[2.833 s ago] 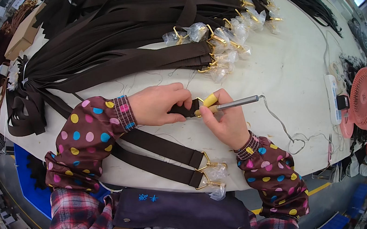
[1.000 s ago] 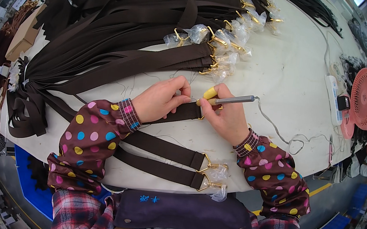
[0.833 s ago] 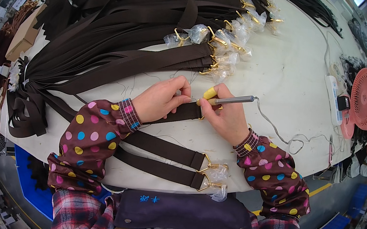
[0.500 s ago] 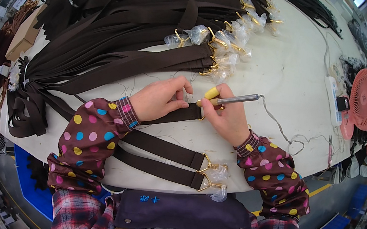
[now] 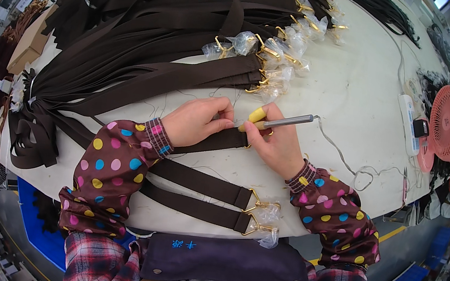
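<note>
My right hand point(image 5: 278, 147) grips a corded pen-shaped tool point(image 5: 294, 120) that looks like a soldering iron, its front end pointing left. A yellow finger cover point(image 5: 257, 115) sits on one fingertip. Under both hands lies the end of a dark brown webbing strap point(image 5: 216, 141), with gold hardware partly hidden by the right hand. Just above that strap end, the thumb and index finger of my left hand point(image 5: 198, 120) are pinched together; anything between them is too small to make out. Nearer me, two more strap ends point(image 5: 201, 184) carry gold clasps point(image 5: 262, 228) in clear plastic wrap.
A large heap of brown straps point(image 5: 137, 30) covers the far left of the white table point(image 5: 352, 95), with several wrapped gold clasps point(image 5: 275, 50) at their ends. The tool's cord point(image 5: 332, 147) trails right. A power strip point(image 5: 409, 125) and a pink fan point(image 5: 449, 123) stand there.
My left thumb and index finger have closed into a pinch beside the strap end. The tool and my right hand have shifted slightly left.
</note>
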A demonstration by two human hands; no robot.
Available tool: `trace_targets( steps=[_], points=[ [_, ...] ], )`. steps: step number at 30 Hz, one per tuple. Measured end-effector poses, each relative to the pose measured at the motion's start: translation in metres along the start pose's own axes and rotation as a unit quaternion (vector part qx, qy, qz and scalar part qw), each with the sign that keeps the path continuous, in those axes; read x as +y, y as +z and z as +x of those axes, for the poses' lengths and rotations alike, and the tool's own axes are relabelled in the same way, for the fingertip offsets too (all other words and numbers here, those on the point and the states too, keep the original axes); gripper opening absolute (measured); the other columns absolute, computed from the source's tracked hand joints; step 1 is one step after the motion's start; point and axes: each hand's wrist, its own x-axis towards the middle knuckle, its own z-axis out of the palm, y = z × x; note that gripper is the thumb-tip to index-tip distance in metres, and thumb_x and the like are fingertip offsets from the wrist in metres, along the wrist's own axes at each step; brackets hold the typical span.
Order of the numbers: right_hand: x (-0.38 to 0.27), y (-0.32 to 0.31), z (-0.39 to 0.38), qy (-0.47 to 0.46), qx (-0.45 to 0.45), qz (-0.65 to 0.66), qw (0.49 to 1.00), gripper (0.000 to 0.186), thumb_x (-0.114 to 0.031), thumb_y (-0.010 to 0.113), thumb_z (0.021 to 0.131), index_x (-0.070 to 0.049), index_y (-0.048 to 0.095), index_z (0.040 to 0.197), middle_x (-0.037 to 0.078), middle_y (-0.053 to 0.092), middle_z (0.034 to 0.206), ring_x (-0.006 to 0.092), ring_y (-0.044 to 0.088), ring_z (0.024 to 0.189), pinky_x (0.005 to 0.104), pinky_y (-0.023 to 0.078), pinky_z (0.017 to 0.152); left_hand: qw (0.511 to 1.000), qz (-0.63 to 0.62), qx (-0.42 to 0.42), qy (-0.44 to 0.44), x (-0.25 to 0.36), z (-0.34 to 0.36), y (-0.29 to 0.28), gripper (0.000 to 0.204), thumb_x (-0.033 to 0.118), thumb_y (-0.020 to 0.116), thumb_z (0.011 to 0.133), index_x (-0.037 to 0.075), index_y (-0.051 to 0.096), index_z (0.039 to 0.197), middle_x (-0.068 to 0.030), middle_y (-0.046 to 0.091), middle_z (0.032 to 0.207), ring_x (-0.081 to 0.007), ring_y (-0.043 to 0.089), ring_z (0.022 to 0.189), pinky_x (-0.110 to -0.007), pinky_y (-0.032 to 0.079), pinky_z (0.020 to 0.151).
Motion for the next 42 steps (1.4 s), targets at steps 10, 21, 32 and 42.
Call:
trace_targets(
  steps=[10, 21, 32, 42],
  points=[
    [0.007, 0.006, 0.001, -0.027, 0.036, 0.006, 0.999, 0.021, -0.015, 0.067, 0.086, -0.003, 0.050, 0.091, 0.008, 0.060, 0.070, 0.0153, 0.060, 0.055, 0.0275, 0.046, 0.051, 1.000, 0.011, 0.009, 0.027, -0.005, 0.001, 0.003, 0.016, 0.018, 0.062, 0.090, 0.004, 0.055, 0.093, -0.0121, 0.062, 0.086, -0.0293, 0.062, 0.082, -0.038, 0.048, 0.072],
    [0.003, 0.002, 0.000, 0.000, 0.002, -0.010, 1.000, 0.014, -0.004, 0.062, 0.089, 0.000, 0.049, 0.093, 0.004, 0.058, 0.079, 0.0065, 0.058, 0.068, 0.0215, 0.049, 0.056, 0.998, 0.008, 0.060, -0.023, -0.004, -0.001, 0.005, 0.018, 0.020, 0.063, 0.090, 0.005, 0.055, 0.094, -0.0124, 0.062, 0.086, -0.0298, 0.062, 0.083, -0.038, 0.048, 0.071],
    [-0.026, -0.015, -0.008, -0.108, 0.100, 0.020, 0.989, 0.014, -0.009, 0.064, 0.089, -0.001, 0.052, 0.091, 0.004, 0.060, 0.078, 0.0082, 0.057, 0.068, 0.0238, 0.045, 0.059, 0.962, 0.259, 0.082, 0.026, 0.016, -0.031, 0.009, 0.031, 0.028, 0.074, 0.077, 0.010, 0.053, 0.090, -0.0043, 0.057, 0.091, -0.0238, 0.063, 0.083, -0.039, 0.050, 0.065],
    [-0.014, -0.015, -0.021, -0.060, 0.048, 0.029, 0.997, 0.015, -0.008, 0.063, 0.087, -0.001, 0.051, 0.091, 0.005, 0.059, 0.079, 0.0098, 0.056, 0.070, 0.0254, 0.045, 0.064, 0.982, 0.166, 0.070, 0.056, 0.010, -0.030, 0.021, 0.032, 0.022, 0.073, 0.081, 0.009, 0.054, 0.104, -0.0024, 0.058, 0.089, -0.0188, 0.060, 0.066, -0.030, 0.049, 0.059]
  ],
)
